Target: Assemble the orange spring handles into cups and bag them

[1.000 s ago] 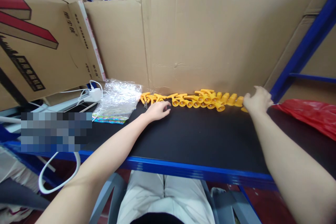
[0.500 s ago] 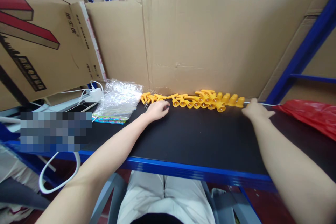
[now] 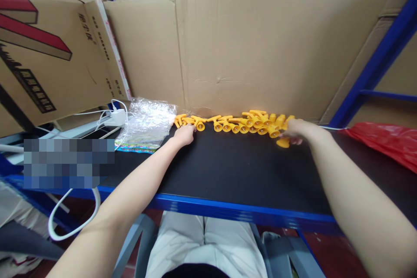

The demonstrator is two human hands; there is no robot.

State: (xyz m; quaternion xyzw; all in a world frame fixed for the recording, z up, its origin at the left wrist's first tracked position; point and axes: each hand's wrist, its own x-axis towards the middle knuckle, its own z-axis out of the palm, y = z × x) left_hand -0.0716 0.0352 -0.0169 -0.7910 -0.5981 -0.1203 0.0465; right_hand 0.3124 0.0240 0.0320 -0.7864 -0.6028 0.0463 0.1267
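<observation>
A row of yellow plastic pieces (image 3: pixel 244 129) lies along the back of the black shelf top (image 3: pixel 234 165). Several have a round, funnel-like mouth facing me, and some show a branching, Y-shaped end. My right hand (image 3: pixel 298 130) is closed at the row's right end on a yellow funnel-shaped piece (image 3: pixel 282 142), its flared mouth tilted down in front of the others. Over the left end of the row, my left hand (image 3: pixel 185 135) has its fingers curled in among the branching yellow pieces (image 3: pixel 180 119). Whatever those fingers hold is hidden.
Clear plastic bags (image 3: pixel 151 119) lie left of the row, beside white cables and a plug (image 3: pixel 117 117). A red plastic bag (image 3: pixel 386 139) is at the right. A cardboard sheet (image 3: pixel 244 52) stands behind, and a blue metal edge (image 3: pixel 244 211) runs along the front.
My right hand has moved left onto the row's right end and tipped a yellow piece forward. My left hand has shifted slightly left, uncovering a funnel mouth.
</observation>
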